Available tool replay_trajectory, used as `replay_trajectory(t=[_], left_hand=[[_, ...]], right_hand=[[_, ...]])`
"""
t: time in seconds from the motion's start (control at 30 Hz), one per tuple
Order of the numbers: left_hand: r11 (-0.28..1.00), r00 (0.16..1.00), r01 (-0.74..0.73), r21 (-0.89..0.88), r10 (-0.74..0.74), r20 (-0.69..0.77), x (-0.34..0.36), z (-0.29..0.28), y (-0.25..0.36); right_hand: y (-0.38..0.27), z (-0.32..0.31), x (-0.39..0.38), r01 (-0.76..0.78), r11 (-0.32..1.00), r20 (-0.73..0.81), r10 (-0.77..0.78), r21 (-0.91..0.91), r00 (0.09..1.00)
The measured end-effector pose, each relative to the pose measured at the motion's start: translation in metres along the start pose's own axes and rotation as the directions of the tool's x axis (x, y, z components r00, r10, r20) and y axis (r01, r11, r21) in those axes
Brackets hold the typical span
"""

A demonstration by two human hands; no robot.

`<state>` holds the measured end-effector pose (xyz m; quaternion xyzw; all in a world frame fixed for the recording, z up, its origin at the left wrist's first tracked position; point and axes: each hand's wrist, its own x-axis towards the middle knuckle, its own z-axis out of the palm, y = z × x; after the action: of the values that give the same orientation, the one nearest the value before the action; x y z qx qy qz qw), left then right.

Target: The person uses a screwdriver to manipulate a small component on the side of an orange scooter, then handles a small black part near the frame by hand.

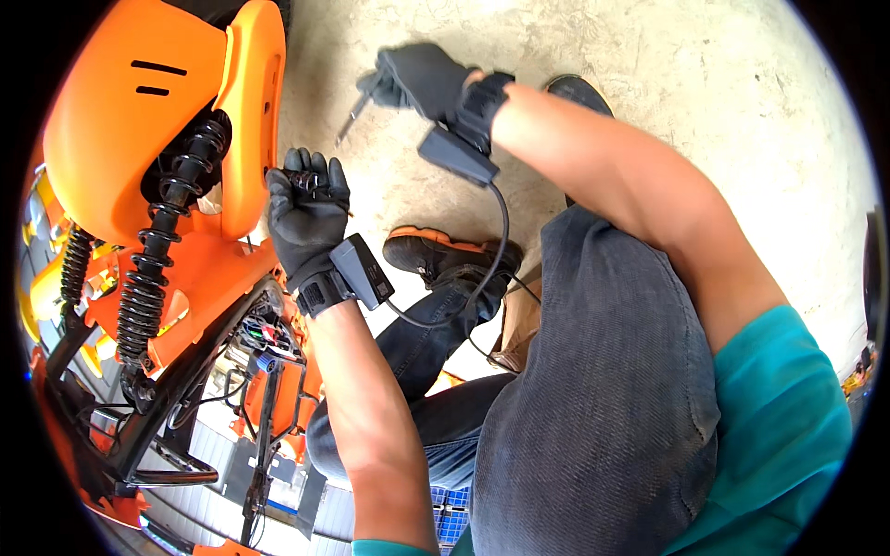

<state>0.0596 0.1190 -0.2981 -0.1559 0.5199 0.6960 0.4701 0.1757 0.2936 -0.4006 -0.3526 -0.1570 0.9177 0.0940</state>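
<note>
My left hand (311, 218), in a black glove, is turned palm up beside the edge of an orange plastic body panel (252, 120). Its fingers curl loosely round several small dark parts (304, 182) that look like screws. Farther off and to the right, my gloved right hand (419, 80) is closed on a thin metal tool (351, 120), whose shaft slants down toward the left hand. Motion blurs the tool, so its exact kind cannot be told. The right hand is apart from the panel.
The orange vehicle's black coil-spring shock absorber (158, 246) stands at left, with loose wiring (264, 329) and black frame tubes below. A cable (505, 222) links the boxes on my wrists. My bent knee (603, 389) and shoe (436, 250) occupy the middle above the concrete floor (714, 93).
</note>
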Motion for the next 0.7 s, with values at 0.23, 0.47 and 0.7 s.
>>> replay_trajectory(t=[0.23, 0.47, 0.7], left_hand=[[1.0, 0.997, 0.022, 0.01, -0.021, -0.076, 0.007, 0.001, 0.002], [1.0, 0.997, -0.002, -0.02, 0.004, 0.081, 0.01, -0.021, 0.004], [0.999, 0.999, -0.03, -0.021, 0.031, 0.02, 0.011, -0.021, 0.003]], right_hand=[[0.069, -0.02, 0.013, 0.044, 0.974, 0.086, -0.026, -0.221, 0.996], [0.047, 0.008, -0.018, -0.136, 0.979, -0.037, 0.143, 0.15, 0.989], [0.079, -0.008, 0.007, 0.306, 0.785, 0.307, -0.155, -0.539, 0.939]])
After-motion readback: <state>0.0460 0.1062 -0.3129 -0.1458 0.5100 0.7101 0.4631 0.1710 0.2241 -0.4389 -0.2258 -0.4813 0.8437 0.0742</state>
